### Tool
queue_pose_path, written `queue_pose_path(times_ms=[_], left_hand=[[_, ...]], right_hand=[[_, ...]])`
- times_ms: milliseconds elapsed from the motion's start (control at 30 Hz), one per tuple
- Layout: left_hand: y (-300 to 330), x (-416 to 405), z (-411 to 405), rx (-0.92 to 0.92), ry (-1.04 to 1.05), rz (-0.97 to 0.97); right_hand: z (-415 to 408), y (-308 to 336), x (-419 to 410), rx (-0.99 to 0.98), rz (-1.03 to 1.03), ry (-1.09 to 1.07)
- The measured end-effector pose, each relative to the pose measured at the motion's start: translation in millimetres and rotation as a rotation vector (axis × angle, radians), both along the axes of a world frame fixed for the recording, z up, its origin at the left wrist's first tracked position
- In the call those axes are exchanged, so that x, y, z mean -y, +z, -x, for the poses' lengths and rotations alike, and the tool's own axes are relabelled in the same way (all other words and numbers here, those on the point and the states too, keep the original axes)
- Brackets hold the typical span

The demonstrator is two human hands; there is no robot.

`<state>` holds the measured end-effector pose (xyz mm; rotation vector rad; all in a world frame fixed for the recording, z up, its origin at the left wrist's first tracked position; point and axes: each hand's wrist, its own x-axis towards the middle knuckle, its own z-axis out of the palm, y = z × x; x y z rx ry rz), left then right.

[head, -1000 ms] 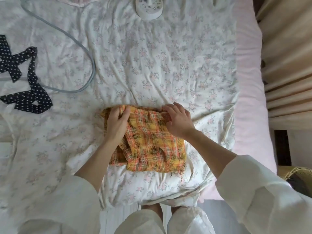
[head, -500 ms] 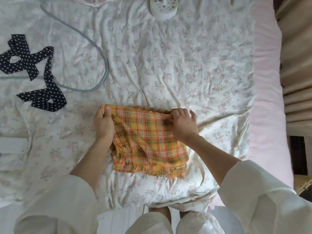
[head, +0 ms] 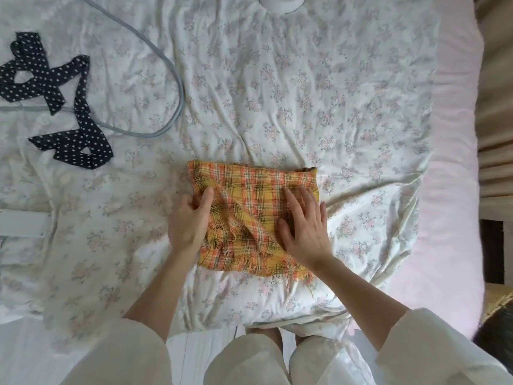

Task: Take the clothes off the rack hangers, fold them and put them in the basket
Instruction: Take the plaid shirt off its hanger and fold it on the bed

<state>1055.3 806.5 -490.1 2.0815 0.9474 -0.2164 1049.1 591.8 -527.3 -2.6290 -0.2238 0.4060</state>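
Plaid cloth [head: 249,195] lies long-axis left-right on bed [head: 277,107], left hand [head: 191,220] pinching its left edge, right hand [head: 305,226] spread flat on right half.

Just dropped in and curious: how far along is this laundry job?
Done: the orange-yellow plaid fringed cloth lies folded on the floral white bedsheet. In hand: the left hand grips its side and the right hand presses it flat. Left: moving it into the basket.

A floral bedsheet [head: 277,93] covers the bed, with a pink edge [head: 449,162] at its right. A navy polka-dot ribbon [head: 69,115] lies at the left, crossing a grey cable [head: 177,87]. A white round device [head: 280,4] sits at the top edge.
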Motion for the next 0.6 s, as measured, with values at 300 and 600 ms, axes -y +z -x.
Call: queue_pose_path(times_ms=[300,600], left_hand=[[-6.8,-2.0,-2.2,0.244,0.150,-0.119],[-18.9,-13.1,7.5,0.075,0.152,-0.382]], right_hand=[[25.0,-7.1,-20.2,-0.108,0.184,0.151],[23.7,-6.8,-16.6,-0.181,0.182,0.136]])
